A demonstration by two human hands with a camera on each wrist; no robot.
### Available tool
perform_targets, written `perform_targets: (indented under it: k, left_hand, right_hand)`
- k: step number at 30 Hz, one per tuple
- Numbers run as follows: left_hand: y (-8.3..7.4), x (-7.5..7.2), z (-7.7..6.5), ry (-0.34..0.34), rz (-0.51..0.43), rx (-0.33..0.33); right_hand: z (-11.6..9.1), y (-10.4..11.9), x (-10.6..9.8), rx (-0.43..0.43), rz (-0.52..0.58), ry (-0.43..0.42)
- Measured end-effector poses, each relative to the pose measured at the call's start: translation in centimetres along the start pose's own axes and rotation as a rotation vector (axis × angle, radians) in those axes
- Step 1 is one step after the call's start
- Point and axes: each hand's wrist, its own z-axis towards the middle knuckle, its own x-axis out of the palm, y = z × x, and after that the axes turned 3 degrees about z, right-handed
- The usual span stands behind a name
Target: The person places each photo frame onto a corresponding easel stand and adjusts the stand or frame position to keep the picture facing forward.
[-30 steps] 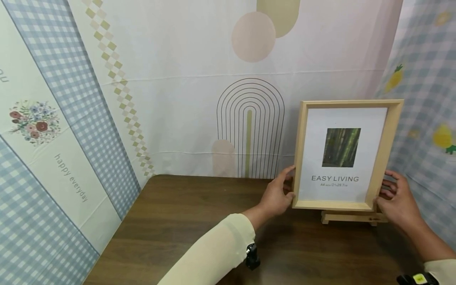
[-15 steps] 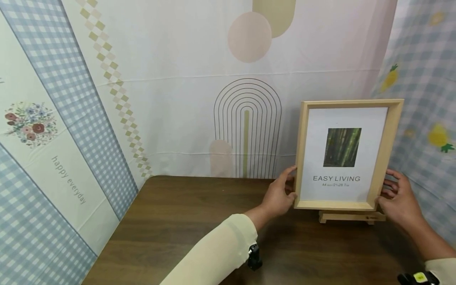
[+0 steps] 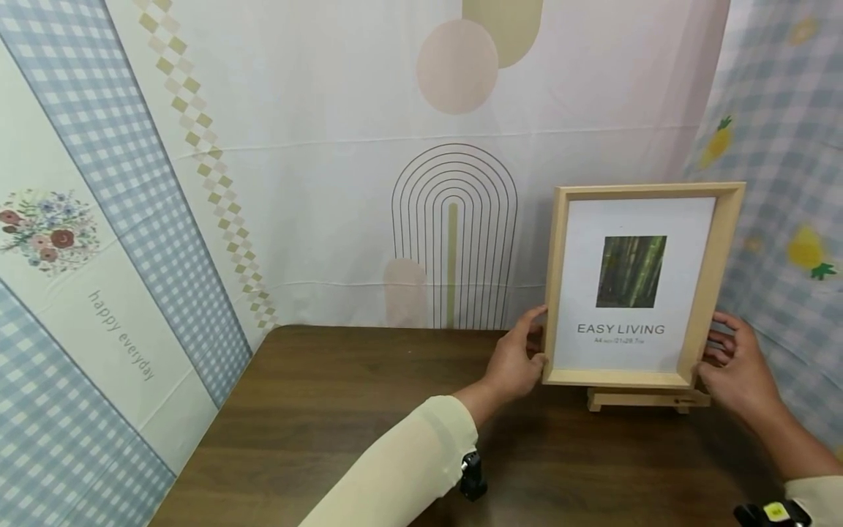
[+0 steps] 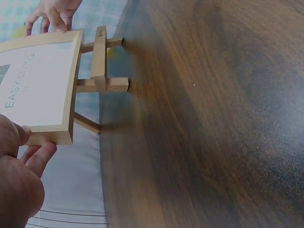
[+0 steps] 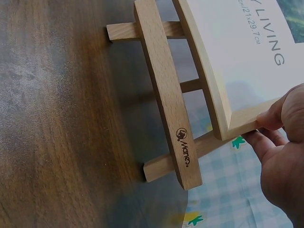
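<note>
Both hands hold a light wooden picture frame (image 3: 707, 285) upright by its lower sides. Its white sheet carries a small bamboo picture and the words "EASY LIVING". My left hand (image 3: 516, 359) grips the left side near the bottom corner, thumb in front and fingers round the edge. On the opposite side, my right hand (image 3: 740, 369) pinches the frame the same way. Behind and below it stands a small wooden easel (image 5: 164, 95), mostly hidden in the head view. Both wrist views show a gap between the frame's bottom edge and the easel's front ledge (image 4: 99, 59).
The easel's legs stand on a dark brown wooden table (image 3: 316, 410). A pale patterned cloth (image 3: 329, 219) hangs behind the table. Blue checked cloth (image 3: 790, 293) with pineapple prints hangs close at the right, beside my right hand. Another checked cloth (image 3: 99, 102) hangs at the left.
The head view has turned slightly right, so the background shifts left. The easel ledge sits a little further left beneath the frame. Both hands keep their hold.
</note>
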Motion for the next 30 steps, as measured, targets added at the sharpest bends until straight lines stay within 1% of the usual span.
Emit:
perform_targets:
  k: [4, 11, 17, 21, 25, 30]
  left_hand:
    - [0.2, 0.1, 0.0, -0.002, 0.002, -0.005]
    - [0.4, 0.6, 0.3, -0.014, 0.009, -0.010]
    - [0.4, 1.0, 0.3, -0.019, -0.006, 0.000]
    - [0.4, 1.1, 0.4, -0.001, -0.010, 0.011]
    - [0.5, 1.1, 0.3, 0.027, -0.006, 0.019]
    - [0.8, 1.0, 0.4, 0.047, -0.005, 0.041]
  right_hand:
    - [0.2, -0.3, 0.1, 0.003, -0.006, 0.005]
    - [0.5, -0.9, 0.1, -0.001, 0.020, -0.002]
    - [0.8, -1.3, 0.1, 0.032, -0.033, -0.003]
    - [0.9, -1.5, 0.2, 0.054, -0.047, -0.007]
    - [0.9, -1.9, 0.2, 0.049, -0.056, -0.009]
    - [0.9, -2.3, 0.3, 0.045, -0.059, 0.001]
